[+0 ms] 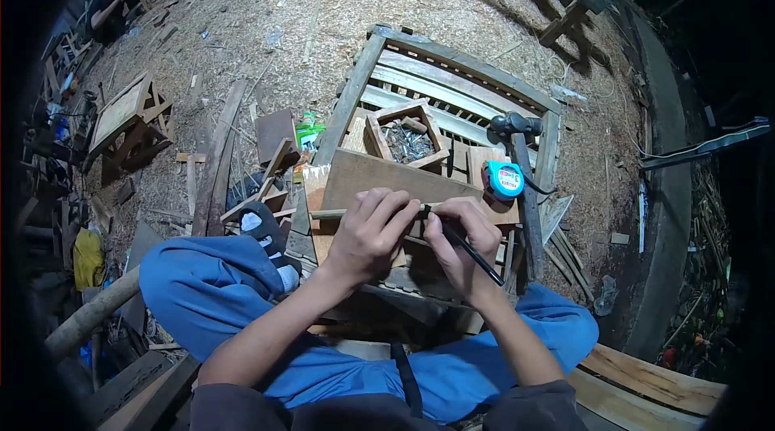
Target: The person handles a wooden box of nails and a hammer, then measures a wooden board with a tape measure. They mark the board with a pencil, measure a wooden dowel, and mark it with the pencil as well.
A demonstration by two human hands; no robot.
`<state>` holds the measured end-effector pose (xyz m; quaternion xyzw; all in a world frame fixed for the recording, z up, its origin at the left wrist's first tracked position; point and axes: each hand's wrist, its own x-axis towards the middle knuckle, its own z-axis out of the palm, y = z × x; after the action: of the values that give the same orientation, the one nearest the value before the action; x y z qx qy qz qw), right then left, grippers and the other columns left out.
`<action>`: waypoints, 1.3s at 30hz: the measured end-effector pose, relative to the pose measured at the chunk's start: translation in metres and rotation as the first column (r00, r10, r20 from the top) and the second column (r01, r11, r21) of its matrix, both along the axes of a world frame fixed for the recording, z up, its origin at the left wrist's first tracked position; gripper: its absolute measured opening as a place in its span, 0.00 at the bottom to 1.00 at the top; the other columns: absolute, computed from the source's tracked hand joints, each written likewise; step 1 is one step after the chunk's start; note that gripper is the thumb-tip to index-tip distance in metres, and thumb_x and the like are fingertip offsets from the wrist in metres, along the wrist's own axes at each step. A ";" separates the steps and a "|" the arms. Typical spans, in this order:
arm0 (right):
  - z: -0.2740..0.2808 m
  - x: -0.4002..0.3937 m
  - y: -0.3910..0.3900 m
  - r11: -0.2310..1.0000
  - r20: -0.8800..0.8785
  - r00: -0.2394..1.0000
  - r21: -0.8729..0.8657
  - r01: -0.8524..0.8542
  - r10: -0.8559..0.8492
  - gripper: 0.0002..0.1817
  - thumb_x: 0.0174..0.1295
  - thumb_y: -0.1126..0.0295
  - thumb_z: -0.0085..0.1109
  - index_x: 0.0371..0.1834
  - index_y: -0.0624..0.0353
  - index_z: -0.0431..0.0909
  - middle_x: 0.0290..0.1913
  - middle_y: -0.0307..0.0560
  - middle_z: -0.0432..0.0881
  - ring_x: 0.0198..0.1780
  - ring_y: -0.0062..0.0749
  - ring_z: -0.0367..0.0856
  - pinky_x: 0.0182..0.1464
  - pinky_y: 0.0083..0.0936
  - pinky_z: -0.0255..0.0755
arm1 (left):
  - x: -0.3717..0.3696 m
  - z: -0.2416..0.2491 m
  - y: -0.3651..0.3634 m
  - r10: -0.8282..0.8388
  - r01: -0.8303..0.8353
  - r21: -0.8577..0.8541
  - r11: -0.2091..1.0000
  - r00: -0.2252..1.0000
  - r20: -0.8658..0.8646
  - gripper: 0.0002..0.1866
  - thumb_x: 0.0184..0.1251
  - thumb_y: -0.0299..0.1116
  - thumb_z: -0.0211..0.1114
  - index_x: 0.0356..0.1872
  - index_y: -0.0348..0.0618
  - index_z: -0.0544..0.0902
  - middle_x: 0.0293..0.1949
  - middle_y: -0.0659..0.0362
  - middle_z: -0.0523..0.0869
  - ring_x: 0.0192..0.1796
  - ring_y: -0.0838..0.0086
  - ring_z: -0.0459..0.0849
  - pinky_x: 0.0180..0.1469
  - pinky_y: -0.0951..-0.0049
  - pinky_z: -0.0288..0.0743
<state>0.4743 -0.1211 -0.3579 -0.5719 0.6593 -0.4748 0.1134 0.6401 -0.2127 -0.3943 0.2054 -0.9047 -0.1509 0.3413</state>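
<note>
My left hand (371, 229) is closed on a thin wooden strip (327, 214), pressing it near the lower edge of a brown board (379, 181). Close beside it, my right hand (464, 241) grips a black pen (482, 260), whose rear end points down to the right. The fingertips hide the pen's tip, and both hands meet around the strip's right end. Just beyond the board, a small wooden box (442, 158) holds many nails (409, 143). A blue tape measure (504, 179) lies to the right, next to a hammer (523, 165).
Under these things is a slatted wooden frame (476, 68). Wood offcuts and long planks (218, 156) lie at left, near a small wooden stool (121, 120). Wood shavings (266, 35) cover the ground. Another person (113, 7) is at the far upper left.
</note>
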 end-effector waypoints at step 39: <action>-0.001 0.005 0.004 1.000 -0.002 1.000 0.017 0.027 -0.027 0.06 0.61 0.78 0.70 0.39 0.66 0.83 0.36 0.54 0.84 0.38 0.46 0.85 0.41 0.37 0.80 | 0.002 0.004 0.001 -0.020 0.020 -0.020 1.000 1.000 0.001 0.23 0.58 0.30 0.67 0.56 0.34 0.86 0.53 0.52 0.86 0.55 0.59 0.85 0.59 0.59 0.76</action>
<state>0.4791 -0.1169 -0.3588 -0.5624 0.6709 -0.4704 0.1113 0.6418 -0.2120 -0.3906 0.1932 -0.9083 -0.1453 0.3414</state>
